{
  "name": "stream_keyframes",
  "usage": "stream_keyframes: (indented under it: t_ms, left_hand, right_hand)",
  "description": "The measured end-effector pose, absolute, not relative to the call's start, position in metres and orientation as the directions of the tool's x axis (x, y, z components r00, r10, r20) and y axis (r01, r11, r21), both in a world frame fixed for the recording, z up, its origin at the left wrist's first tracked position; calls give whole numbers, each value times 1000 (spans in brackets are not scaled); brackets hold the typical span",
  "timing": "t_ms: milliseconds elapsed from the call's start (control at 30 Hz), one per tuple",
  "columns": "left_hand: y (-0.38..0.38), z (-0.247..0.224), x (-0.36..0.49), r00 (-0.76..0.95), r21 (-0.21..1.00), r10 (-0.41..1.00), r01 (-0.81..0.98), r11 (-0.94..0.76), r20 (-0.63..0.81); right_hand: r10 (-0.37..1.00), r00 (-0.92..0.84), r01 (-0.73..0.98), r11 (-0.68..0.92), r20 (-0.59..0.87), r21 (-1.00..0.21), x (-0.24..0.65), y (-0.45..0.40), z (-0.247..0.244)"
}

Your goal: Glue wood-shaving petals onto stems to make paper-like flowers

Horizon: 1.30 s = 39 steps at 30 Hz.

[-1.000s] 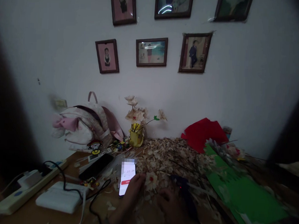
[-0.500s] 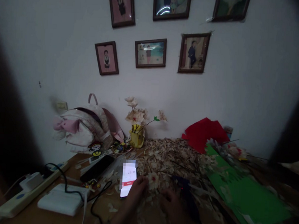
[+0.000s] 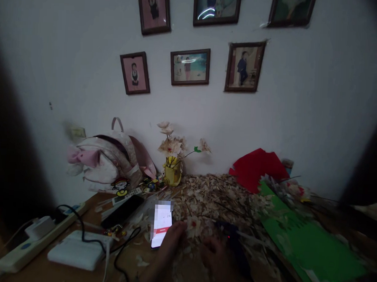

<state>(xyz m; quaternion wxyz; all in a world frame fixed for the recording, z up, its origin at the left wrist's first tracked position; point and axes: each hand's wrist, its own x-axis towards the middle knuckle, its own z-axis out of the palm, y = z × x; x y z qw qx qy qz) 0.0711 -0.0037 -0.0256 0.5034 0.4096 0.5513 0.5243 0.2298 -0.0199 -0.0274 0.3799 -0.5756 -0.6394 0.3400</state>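
Observation:
My left hand [image 3: 174,236] is closed at the edge of a pale handmade flower [image 3: 193,226] with a red centre, its fingertips seeming to pinch it. My right hand [image 3: 212,249] is just to the right and lower, with its fingers curled together; whatever they hold is too dark to make out. Beside the right hand lies a dark glue gun [image 3: 234,240] with a small red light. Behind both hands spreads a heap of pale petal-like scraps [image 3: 211,192]. A lit phone [image 3: 162,236] lies left of my left hand, partly covered by it.
At the left are a power strip [image 3: 15,249], a white power bank [image 3: 77,249], cables and a dark phone [image 3: 123,211]. A yellow vase [image 3: 173,174] of similar flowers stands by the wall near a backpack [image 3: 111,158]. Green sheet [image 3: 309,240] and red sheet [image 3: 258,168] lie right.
My right hand has shifted slightly, its fingers drawn in a little more. My left hand and the flower stay nearly in place.

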Motion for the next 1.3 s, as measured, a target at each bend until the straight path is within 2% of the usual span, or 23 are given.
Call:
stream_keyframes:
  t_ms: [100, 333, 500, 700, 867, 1067, 1300]
  left_hand:
    - [-4, -26, 72, -144, 990, 981, -81, 115, -126]
    - [-2, -28, 74, -123, 989, 983, -73, 130, -139]
    - [-2, -29, 73, -153, 993, 982, -56, 103, -110]
    - [-1, -32, 73, -184, 994, 978, -60, 91, -101]
    - [2, -35, 73, -187, 992, 975, -75, 105, -117]
    - [3, -39, 72, -181, 989, 976, -110, 102, -121]
    - [5, -45, 70, -145, 987, 982, -126, 103, -121]
  right_hand:
    - [997, -34, 495, 71, 62, -866, 230, -21, -25]
    - [995, -65, 447, 97, 76, -889, 229, -17, -34]
    - [992, -92, 402, 115, 85, -908, 229, -15, -38]
    - [991, -93, 445, 128, 96, -886, 231, -14, -40]
    - [992, -64, 388, 127, 111, -913, 229, -14, -42]
    - [998, -9, 320, 58, 58, -946, 227, -15, -39]
    - [998, -45, 325, 45, 32, -945, 227, -16, -38]
